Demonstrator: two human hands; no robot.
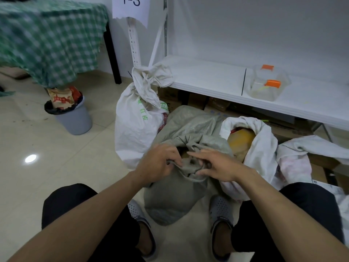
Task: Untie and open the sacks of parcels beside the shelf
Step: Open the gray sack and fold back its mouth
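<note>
A grey woven sack [175,195] stands on the floor between my feet, its mouth bunched at the top. My left hand [160,163] pinches the bunched cloth at the mouth's left side. My right hand [217,165] holds the right side of the mouth with thumb and curled fingers, index finger stretched over the opening. A white sack [136,121] stands behind to the left, its neck tied in a knot. Another white sack [260,140] on the right lies open, with a yellow parcel [239,138] showing inside.
A white shelf [217,80] runs along the right with a clear box with orange clips [268,84] on it and cartons beneath. A grey waste bin [73,116] stands on the tiled floor at left, below a table with a green checked cloth [49,38].
</note>
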